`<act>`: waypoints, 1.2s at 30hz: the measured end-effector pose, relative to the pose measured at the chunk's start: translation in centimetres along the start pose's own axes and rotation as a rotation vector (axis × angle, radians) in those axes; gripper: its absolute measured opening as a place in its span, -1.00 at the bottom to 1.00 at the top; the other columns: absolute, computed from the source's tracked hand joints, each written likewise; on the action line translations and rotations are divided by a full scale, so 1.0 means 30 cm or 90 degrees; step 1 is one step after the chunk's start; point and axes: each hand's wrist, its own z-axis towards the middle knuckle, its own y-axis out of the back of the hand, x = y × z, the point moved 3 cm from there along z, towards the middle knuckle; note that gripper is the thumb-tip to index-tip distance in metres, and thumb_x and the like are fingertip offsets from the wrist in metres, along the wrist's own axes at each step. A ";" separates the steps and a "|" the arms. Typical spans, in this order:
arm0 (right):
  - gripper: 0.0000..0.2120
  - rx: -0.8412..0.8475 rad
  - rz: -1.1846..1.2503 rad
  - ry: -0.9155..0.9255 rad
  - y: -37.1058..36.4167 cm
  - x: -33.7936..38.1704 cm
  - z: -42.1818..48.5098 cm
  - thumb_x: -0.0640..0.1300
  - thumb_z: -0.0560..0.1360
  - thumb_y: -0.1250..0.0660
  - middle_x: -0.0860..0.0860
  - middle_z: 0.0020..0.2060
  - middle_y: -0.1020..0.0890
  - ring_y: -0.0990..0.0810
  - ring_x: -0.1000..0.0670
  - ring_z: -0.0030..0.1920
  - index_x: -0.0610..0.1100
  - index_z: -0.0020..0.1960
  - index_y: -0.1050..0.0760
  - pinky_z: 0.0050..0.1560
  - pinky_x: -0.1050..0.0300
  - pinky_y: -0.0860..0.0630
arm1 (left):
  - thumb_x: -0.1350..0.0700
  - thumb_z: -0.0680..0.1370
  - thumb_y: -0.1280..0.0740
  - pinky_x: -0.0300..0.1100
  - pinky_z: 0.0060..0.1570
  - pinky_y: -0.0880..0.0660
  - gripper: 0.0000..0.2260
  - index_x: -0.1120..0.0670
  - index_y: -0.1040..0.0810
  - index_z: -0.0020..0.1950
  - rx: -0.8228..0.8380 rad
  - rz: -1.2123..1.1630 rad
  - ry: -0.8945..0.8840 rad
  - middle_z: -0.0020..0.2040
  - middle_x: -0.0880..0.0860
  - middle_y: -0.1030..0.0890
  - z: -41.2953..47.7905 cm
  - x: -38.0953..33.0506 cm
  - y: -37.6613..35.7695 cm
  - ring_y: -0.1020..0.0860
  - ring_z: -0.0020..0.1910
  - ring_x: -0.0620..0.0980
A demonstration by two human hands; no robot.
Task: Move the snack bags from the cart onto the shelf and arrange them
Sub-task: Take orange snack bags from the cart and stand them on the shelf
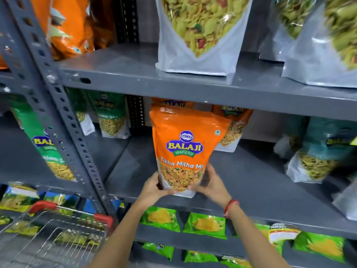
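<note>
Two hands hold one orange snack bag (pixel 183 149) upright at the front edge of the middle shelf (pixel 251 182). The left hand (pixel 154 187) grips the bag's lower left corner and the right hand (pixel 209 183) its lower right side, fingers curled round it, with a red thread band (pixel 230 207) on the right wrist. Two more orange bags (pixel 234 124) stand behind it, toward the back. Two green bags (pixel 110 115) stand at the left rear of the same shelf, and one teal bag (pixel 318 149) stands to the right, well apart. Bare shelf lies open on both sides of the held bag. On the shelf above, three clear-fronted white bags (pixel 201 35) stand near the front lip. The wire cart (pixel 63 235) with red handle corners sits at lower left, beside the slotted upright post (pixel 63 105).
</note>
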 end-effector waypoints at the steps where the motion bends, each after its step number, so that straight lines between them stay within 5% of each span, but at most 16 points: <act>1: -0.29 -0.001 -0.028 -0.009 -0.015 -0.034 -0.001 -0.10 0.24 -0.57 0.26 0.16 -0.50 -0.46 0.41 0.14 0.25 0.22 -0.28 0.07 0.52 -0.42 | -0.09 0.16 -0.59 -0.23 0.06 -0.50 -0.34 -0.02 -0.45 0.19 0.009 0.006 0.001 0.15 -0.11 -0.59 0.011 0.001 0.002 -0.54 0.16 -0.14; 8: -0.44 -0.034 -0.026 -0.058 0.025 -0.124 0.159 -0.10 0.36 -0.48 0.22 0.14 -0.52 -0.52 0.10 0.19 0.21 0.20 -0.28 0.24 0.11 -0.46 | 0.02 0.23 -0.60 -0.10 0.11 -0.54 -0.37 0.08 -0.46 0.23 -0.044 0.011 -0.015 0.19 0.01 -0.61 0.174 -0.066 -0.035 -0.56 0.15 -0.05; 11: -0.47 -0.029 -0.040 -0.072 0.061 -0.132 0.229 -0.09 0.38 -0.47 0.23 0.12 -0.51 -0.52 0.14 0.16 0.17 0.20 -0.27 0.18 0.25 -0.46 | 0.03 0.23 -0.60 -0.08 0.13 -0.54 -0.34 0.10 -0.43 0.25 -0.047 0.011 -0.017 0.21 0.04 -0.60 0.255 -0.084 -0.054 -0.55 0.18 -0.01; 14: -0.45 -0.029 -0.041 -0.073 0.081 -0.138 0.273 -0.09 0.38 -0.47 0.28 0.08 -0.48 -0.51 0.43 0.01 0.11 0.24 -0.25 -0.07 0.60 -0.41 | 0.01 0.21 -0.60 -0.15 0.09 -0.54 -0.33 0.10 -0.43 0.24 -0.050 0.000 -0.014 0.20 0.04 -0.60 0.305 -0.074 -0.066 -0.56 0.18 -0.02; 16: -0.43 -0.033 -0.036 -0.072 0.081 -0.143 0.281 -0.11 0.39 -0.46 0.30 0.08 -0.47 -0.48 0.49 -0.01 0.05 0.29 -0.25 -0.11 0.63 -0.39 | 0.00 0.21 -0.60 -0.19 0.08 -0.52 -0.33 0.08 -0.43 0.24 -0.048 -0.004 -0.018 0.21 0.03 -0.60 0.319 -0.067 -0.070 -0.55 0.18 -0.02; 20: -0.40 -0.024 0.006 -0.086 0.069 -0.155 0.287 -0.14 0.42 -0.43 0.10 0.22 -0.45 -0.46 0.11 0.20 -0.01 0.36 -0.21 0.19 0.25 -0.39 | -0.02 0.22 -0.58 -0.14 0.13 -0.52 -0.31 0.06 -0.41 0.28 -0.042 -0.002 -0.017 0.23 0.04 -0.58 0.338 -0.059 -0.072 -0.54 0.20 0.00; 24: -0.36 -0.025 0.011 -0.091 0.063 -0.149 0.279 -0.13 0.42 -0.43 0.04 0.27 -0.45 -0.44 -0.02 0.30 -0.03 0.39 -0.19 0.27 0.12 -0.40 | -0.06 0.24 -0.56 -0.17 0.10 -0.48 -0.30 0.02 -0.38 0.30 -0.049 -0.005 -0.004 0.25 0.02 -0.56 0.336 -0.051 -0.083 -0.51 0.23 0.00; 29: -0.22 -0.194 0.051 -0.145 0.021 -0.154 0.189 -0.12 0.42 -0.43 -0.18 0.37 -0.38 -0.40 -0.13 0.36 -0.09 0.48 -0.06 0.38 -0.11 -0.35 | -0.03 0.26 -0.56 0.01 0.37 -0.36 -0.16 -0.02 -0.24 0.45 -0.062 -0.132 0.018 0.44 0.03 -0.38 0.268 -0.042 -0.062 -0.36 0.40 -0.01; 31: -0.30 -0.287 0.041 -0.162 -0.026 -0.137 0.133 -0.16 0.43 -0.41 -0.24 0.33 -0.42 -0.43 -0.18 0.33 -0.16 0.46 -0.14 0.35 -0.08 -0.39 | 0.04 0.34 -0.52 -0.11 0.38 -0.29 -0.23 0.05 -0.23 0.46 -0.100 -0.176 0.042 0.47 0.06 -0.33 0.198 -0.030 -0.045 -0.32 0.43 -0.03; 36: -0.67 -0.365 -0.036 -0.055 -0.283 -0.031 -0.011 -0.24 0.49 -0.32 -0.16 0.05 -0.53 -0.54 -0.11 0.04 -0.26 0.24 -0.42 0.14 -0.03 -0.50 | 0.18 0.44 -0.43 -0.27 0.21 -0.41 -0.61 0.09 -0.48 0.25 -0.160 -0.152 -0.016 0.23 0.07 -0.57 -0.101 -0.001 0.066 -0.52 0.20 -0.11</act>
